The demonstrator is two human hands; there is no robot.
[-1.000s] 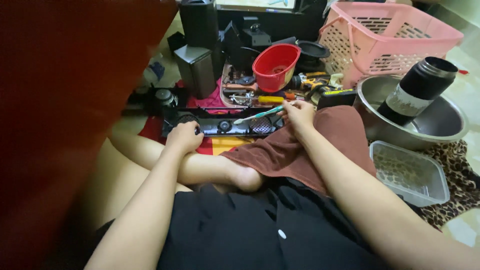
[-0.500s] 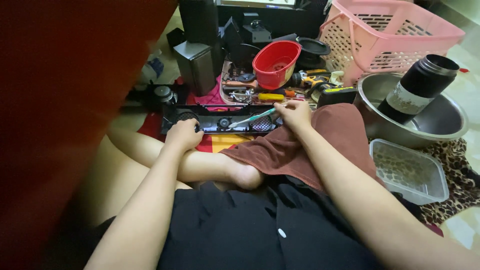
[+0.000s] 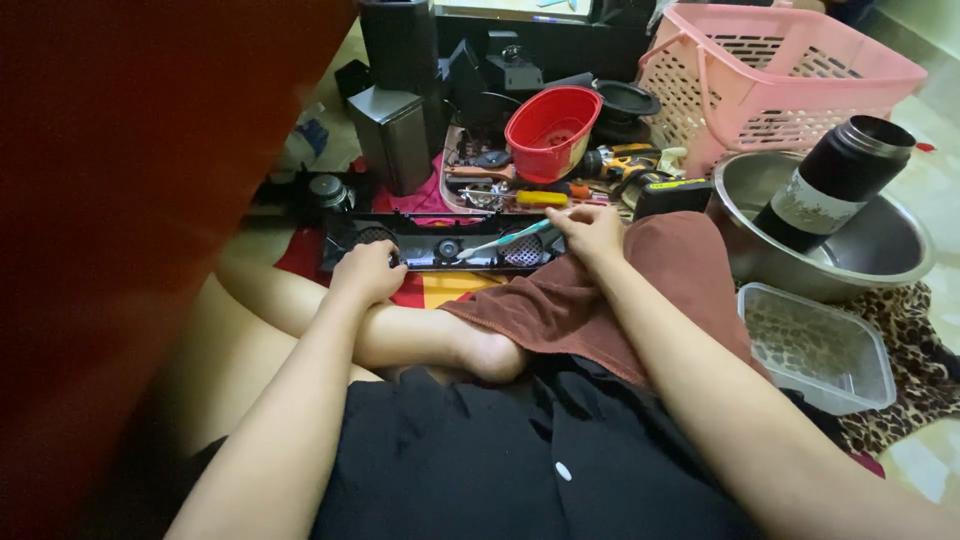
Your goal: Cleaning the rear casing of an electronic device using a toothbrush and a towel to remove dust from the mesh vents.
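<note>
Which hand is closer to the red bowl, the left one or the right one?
Right. The right hand lies just below the red bowl, holding a toothbrush; the left hand rests farther down-left on the black panel.

A long black panel (image 3: 440,245) lay flat across the floor, crosswise before the crossed legs, its left end over a red cloth. Round mesh grilles and a small knob showed along its face. A toothbrush (image 3: 505,240) with a pale green-and-white handle rested slanted over the panel's right half, head low toward the middle near a round grille, handle rising toward the right end, where it was held.
</note>
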